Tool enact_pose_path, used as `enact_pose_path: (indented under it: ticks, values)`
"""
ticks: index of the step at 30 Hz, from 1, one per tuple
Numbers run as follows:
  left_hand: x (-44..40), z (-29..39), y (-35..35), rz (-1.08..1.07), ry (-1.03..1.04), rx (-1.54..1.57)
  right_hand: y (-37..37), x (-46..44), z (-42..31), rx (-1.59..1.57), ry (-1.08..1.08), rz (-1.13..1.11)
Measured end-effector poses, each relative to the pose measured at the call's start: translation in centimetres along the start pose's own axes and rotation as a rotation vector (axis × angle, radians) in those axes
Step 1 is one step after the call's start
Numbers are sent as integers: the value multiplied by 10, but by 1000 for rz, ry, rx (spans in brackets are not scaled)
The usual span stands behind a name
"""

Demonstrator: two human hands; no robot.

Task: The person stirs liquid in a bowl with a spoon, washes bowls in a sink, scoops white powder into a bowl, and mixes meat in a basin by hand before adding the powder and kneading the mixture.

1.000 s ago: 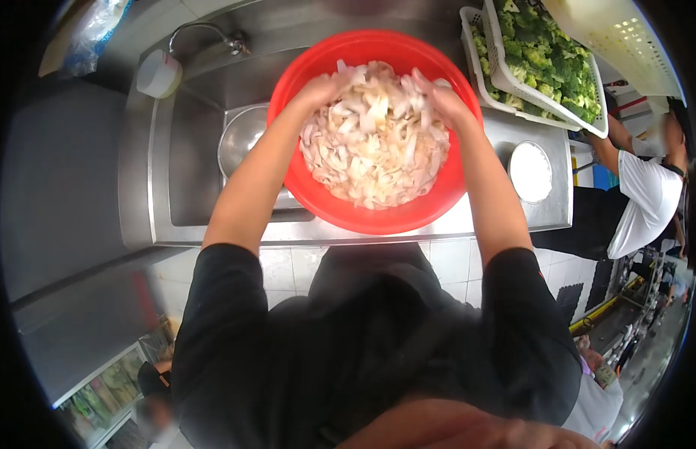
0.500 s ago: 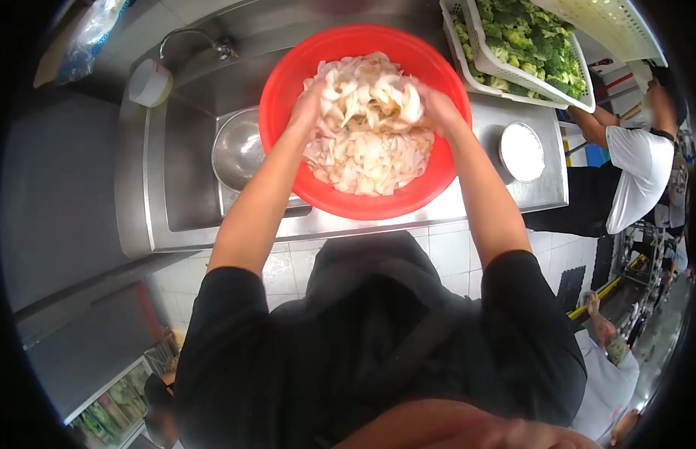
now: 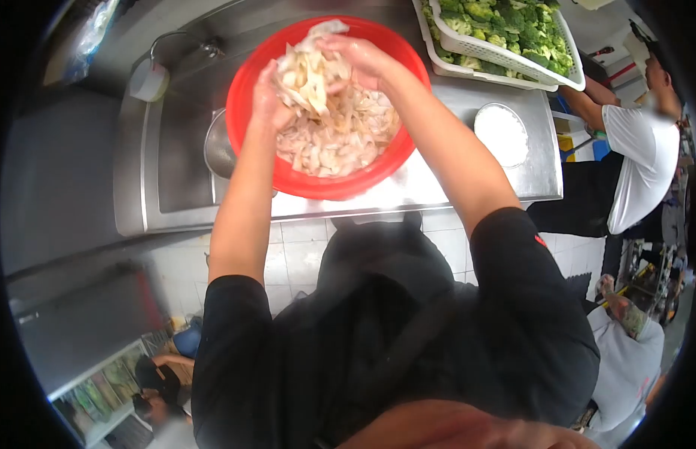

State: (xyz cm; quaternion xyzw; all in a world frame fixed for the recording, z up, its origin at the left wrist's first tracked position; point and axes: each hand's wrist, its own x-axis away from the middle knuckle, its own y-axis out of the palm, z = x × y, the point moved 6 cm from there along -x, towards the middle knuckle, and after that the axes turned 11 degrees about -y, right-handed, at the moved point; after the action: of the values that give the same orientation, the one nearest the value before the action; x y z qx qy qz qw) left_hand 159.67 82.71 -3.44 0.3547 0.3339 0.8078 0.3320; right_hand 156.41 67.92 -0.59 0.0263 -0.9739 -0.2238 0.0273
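Observation:
A large red basin [image 3: 393, 153] stands on the metal counter and holds a heap of pale, moist slices [image 3: 340, 146], which look like raw meat or fish. Between my hands a clump of these slices is lifted above the rest. My left hand [image 3: 271, 103] cups the clump from the left, its fingers curled against it. From the upper right my right hand [image 3: 361, 60] grips the same clump, with some slices poking out past its fingers. Parts of the fingers on both hands are hidden by the slices.
A metal bowl [image 3: 217, 146] sits in the sink [image 3: 185, 161], partly behind the basin. White crates [image 3: 513, 63] of broccoli stand at upper right, above a bowl of white contents [image 3: 501, 135]. A co-worker in a white shirt [image 3: 640, 146] is at the right.
My hands have come closer together and shifted up and left, raising a clump of slices. The red basin also appears further left over the sink; the view has shifted somewhat.

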Motion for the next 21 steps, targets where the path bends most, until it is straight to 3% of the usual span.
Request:
enact_pose_path:
  ticks: [2,3,4,6,7,8,9,10,12,13,15,16,18,20,21]
  values:
    - [-3,-5,-23,108,43,-81,-12,-5,7,97,83,-29]
    - [8,-14,-27,385,-55,-507,-18,2,12,197,157,-23]
    - [18,-23,-28,640,-176,-943,-27,7,8,513,100,-58]
    - [1,-4,-64,905,61,-2078,-8,40,-29,1394,-153,-150]
    - [20,-11,-15,992,246,-1893,-1,49,-32,1588,-201,-146]
    - [27,-18,8,914,117,-1728,0,41,-22,1648,-327,-169]
    - [30,-25,14,790,184,-1509,-2,42,-26,1445,-382,-140]
    - [38,-32,18,776,183,-1526,-1,50,-29,1232,-436,-120]
    - [43,-42,16,643,45,-1141,3,74,-41,1325,-418,-125]
    - [42,-40,6,641,52,-1146,4,86,-46,1411,-385,-149]
    - [39,-55,-17,709,-537,-2545,-10,104,-39,1484,-311,-257]
    - [43,-61,-11,705,-538,-2555,-20,113,-27,1551,-227,-366]
    - [63,-54,96,1332,283,-2436,-51,124,-28,1369,-492,-191]
    - [52,-66,108,1362,345,-2380,-96,164,-37,1205,-605,-53]
    - [47,-71,118,1226,640,-2217,-120,186,-48,1185,-618,31]
